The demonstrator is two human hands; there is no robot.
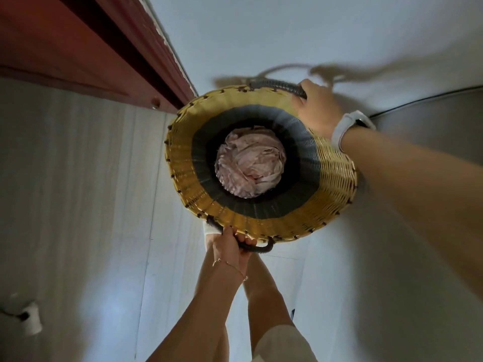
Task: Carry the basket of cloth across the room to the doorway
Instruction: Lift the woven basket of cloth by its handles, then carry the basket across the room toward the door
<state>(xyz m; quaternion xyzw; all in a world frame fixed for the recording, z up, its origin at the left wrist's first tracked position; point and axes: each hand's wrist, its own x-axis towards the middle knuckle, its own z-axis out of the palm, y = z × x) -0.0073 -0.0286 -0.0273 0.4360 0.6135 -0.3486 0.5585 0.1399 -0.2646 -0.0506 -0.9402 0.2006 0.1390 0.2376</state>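
We're looking straight down into the basket [251, 212], mouth up toward us, yellow weave round the top and a dark grey band lower inside. The rim reads as an oval, its long axis running from the upper left by the door frame to the lower right; we can't tell if that's the real shape or just the wide lens. Pale pink cloth [250, 163] sits bunched at the bottom, well below the rim.

It's got 2 dark handles on opposite sides. Our left hand [230, 245] has its fingers wrapped round the near handle [258, 249], thumb on top. Our right hand [317, 108], white watch [351, 126] on the wrist, is curled over the far handle [277, 86].

The basket seems to hang over the pale floor [78, 178]; its underside isn't visible. Its upper-left rim is close to the red-brown door frame [86, 45]. Beyond the far handle the floor is bare, and right of the basket a thin dark cable [428, 100] runs across it. Left of the basket is open floor too.
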